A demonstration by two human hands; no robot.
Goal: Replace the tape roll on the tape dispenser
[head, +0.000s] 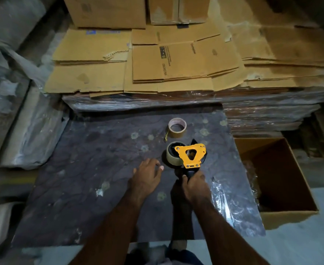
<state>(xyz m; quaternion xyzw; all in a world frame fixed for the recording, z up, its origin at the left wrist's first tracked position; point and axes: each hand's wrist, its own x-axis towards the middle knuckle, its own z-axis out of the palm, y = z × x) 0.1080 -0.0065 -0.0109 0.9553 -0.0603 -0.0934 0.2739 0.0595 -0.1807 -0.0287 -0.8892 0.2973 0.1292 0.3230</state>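
Note:
A yellow and black tape dispenser [191,155] stands on the dark patterned surface [99,169], with a pale tape roll [171,157] mounted on its black hub. My right hand [194,185] is closed around the dispenser's black handle at its near end. Just left of the mounted roll, my left hand [147,176] rests flat on the surface with fingers apart and holds nothing. A second tape roll [177,127], brownish with a pinkish core, lies flat a little beyond the dispenser, a short tail of tape hanging off its left side.
Flattened cardboard sheets [176,64] are stacked on a plastic-wrapped pile behind the surface, with closed boxes [109,12] further back. An open cardboard box [277,180] sits at the right. Plastic-wrapped bundles [23,121] line the left side.

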